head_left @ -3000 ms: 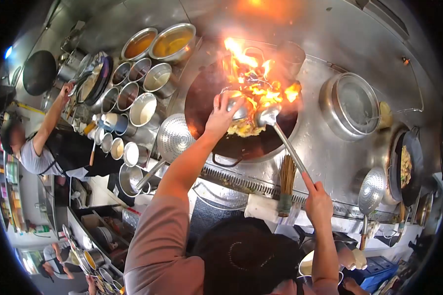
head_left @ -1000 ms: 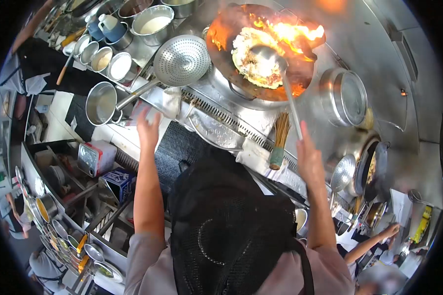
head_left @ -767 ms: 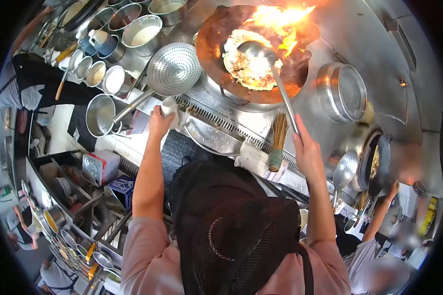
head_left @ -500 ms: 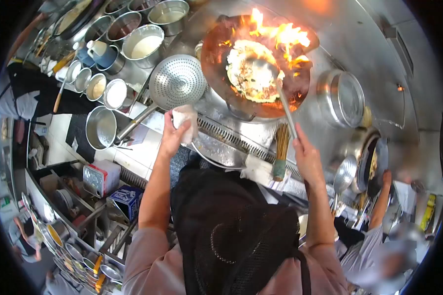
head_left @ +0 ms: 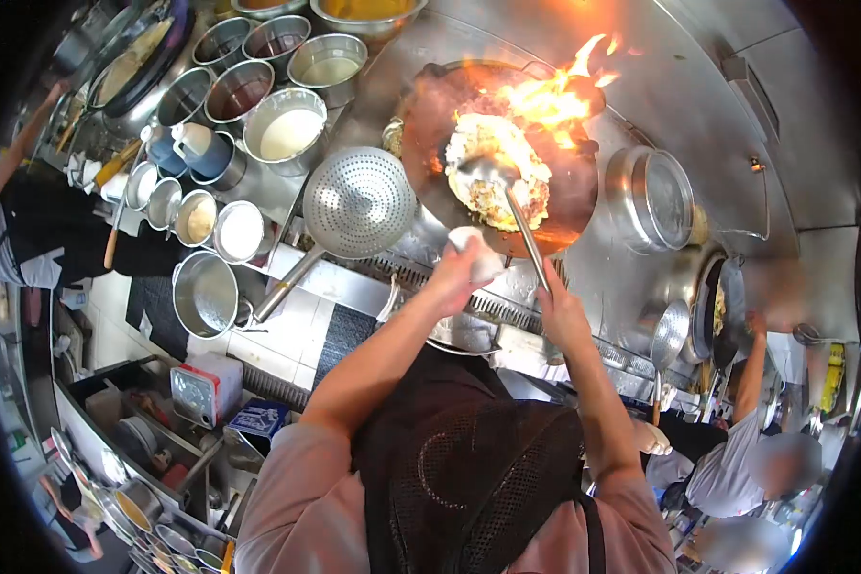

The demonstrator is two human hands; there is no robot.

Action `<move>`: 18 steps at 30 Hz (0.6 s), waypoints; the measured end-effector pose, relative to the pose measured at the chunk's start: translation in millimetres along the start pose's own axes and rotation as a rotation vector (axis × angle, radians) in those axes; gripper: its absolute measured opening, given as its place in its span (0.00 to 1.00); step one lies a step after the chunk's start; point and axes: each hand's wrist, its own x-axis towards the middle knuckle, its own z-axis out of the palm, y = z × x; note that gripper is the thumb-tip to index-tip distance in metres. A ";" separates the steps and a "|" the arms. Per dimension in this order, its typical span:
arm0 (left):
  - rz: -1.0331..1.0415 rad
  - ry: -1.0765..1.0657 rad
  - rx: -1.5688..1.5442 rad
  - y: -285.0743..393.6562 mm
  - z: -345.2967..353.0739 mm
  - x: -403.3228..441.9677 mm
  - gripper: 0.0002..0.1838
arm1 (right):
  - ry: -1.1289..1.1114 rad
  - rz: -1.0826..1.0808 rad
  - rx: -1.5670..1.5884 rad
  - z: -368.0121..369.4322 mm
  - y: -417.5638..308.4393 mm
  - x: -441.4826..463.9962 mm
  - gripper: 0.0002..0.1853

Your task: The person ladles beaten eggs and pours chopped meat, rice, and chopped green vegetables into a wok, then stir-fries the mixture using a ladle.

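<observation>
My left hand (head_left: 453, 279) is closed on a folded white cloth (head_left: 484, 260) at the near edge of the wok (head_left: 576, 196). Whether the cloth touches the rim, I cannot tell. In my right hand (head_left: 564, 320) is the handle of a metal ladle (head_left: 526, 230). Its bowl rests on or in the pale, partly browned food (head_left: 517, 187) in the wok, and what the food is I cannot make out. Flames (head_left: 550, 100) rise over the wok's far right side.
A perforated strainer (head_left: 359, 201) lies left of the wok, its handle across an empty-looking pot (head_left: 206, 295). Several sauce containers (head_left: 285, 129) stand beyond. A lidded metal pot (head_left: 662, 201) is on the right. A co-worker (head_left: 737, 469) works at the far right.
My left hand has moved right with the cloth, from beside the strainer to the wok's near edge. My right hand and the ladle have shifted left. The view has shifted slightly.
</observation>
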 end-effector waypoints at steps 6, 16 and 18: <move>0.038 -0.025 -0.006 -14.2 -8.1 47.3 0.11 | 0.241 -0.209 0.230 -34.7 -20.9 -16.3 0.26; 0.143 0.057 0.131 -16.0 -9.7 49.1 0.11 | 0.381 -0.208 0.233 -23.1 -28.5 0.2 0.27; 0.100 0.008 0.157 -13.1 -10.8 46.4 0.12 | 0.259 -0.054 0.004 7.2 -22.4 19.0 0.31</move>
